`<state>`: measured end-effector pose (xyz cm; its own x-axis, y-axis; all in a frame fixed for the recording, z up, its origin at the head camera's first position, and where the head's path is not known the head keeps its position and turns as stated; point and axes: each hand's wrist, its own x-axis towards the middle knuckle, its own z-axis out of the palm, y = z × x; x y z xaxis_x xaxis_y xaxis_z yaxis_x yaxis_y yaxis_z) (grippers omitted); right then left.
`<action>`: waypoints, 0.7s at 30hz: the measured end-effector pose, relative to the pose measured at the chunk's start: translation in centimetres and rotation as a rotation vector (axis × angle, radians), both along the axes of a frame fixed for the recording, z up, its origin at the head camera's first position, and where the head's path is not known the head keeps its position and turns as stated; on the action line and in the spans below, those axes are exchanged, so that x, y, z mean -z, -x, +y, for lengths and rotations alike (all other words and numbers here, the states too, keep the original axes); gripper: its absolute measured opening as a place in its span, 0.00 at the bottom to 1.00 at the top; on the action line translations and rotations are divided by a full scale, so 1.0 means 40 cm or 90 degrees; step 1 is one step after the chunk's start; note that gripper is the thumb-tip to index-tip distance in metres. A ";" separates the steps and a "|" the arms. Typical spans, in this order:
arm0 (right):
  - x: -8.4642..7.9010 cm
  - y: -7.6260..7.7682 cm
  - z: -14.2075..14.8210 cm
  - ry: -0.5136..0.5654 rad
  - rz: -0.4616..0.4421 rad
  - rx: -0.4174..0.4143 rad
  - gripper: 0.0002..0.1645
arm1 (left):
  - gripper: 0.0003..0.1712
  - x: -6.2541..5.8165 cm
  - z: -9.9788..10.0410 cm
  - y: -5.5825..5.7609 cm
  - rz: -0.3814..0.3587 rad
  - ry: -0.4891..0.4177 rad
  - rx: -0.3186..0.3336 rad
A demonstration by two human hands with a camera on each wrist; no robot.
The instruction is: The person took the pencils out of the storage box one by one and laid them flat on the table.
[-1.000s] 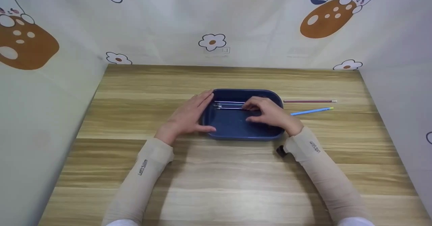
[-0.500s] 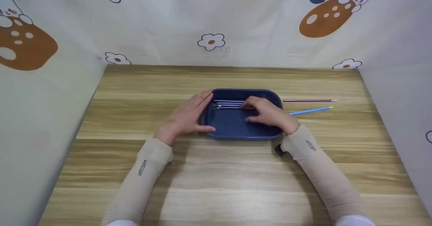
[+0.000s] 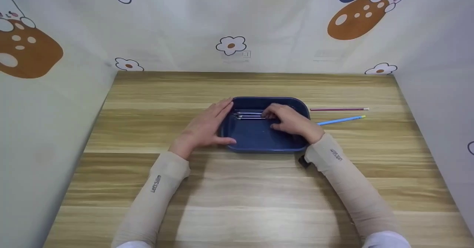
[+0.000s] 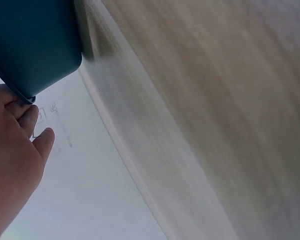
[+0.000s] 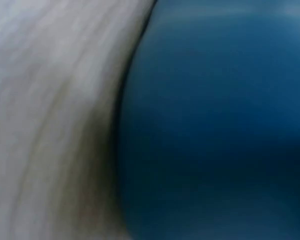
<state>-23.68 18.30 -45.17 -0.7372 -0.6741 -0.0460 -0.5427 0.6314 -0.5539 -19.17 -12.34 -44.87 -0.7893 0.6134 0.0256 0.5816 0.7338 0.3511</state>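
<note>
A dark blue tray (image 3: 255,137) sits on the wooden table. Along its left end lies my left hand (image 3: 207,127), fingers straight by the back corner and thumb over the rim near the front. In the left wrist view, the fingertips of that hand touch the tray's rim (image 4: 32,99). Several slim pencils (image 3: 250,117) lie side by side in the back half of the tray, points to the left. My right hand (image 3: 287,118) reaches in over their right part with bent fingers; its fingertips are hidden. The right wrist view holds only the blurred tray wall (image 5: 210,100) and table.
Right of the tray, a purple pencil (image 3: 339,109) and a light blue pencil (image 3: 342,120) lie on the table (image 3: 251,196). Patterned curtain walls (image 3: 177,37) enclose the table at the back and sides. A small black device (image 3: 304,161) is at my right wrist.
My right hand has shifted slightly left and back over the pencils, its thumb moving closer to the fingers. The rearmost pencil in the tray no longer shows clearly. My left hand stays put.
</note>
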 end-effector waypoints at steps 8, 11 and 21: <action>0.007 0.006 -0.007 0.008 0.001 -0.014 0.17 | 0.67 -0.002 -0.002 -0.001 -0.019 0.004 -0.012; 0.011 0.005 -0.009 0.006 0.001 -0.029 0.15 | 0.67 -0.001 -0.001 0.000 -0.019 0.002 -0.011; 0.016 0.000 -0.006 -0.018 -0.021 -0.072 0.15 | 0.67 0.001 0.002 -0.002 -0.021 0.003 -0.015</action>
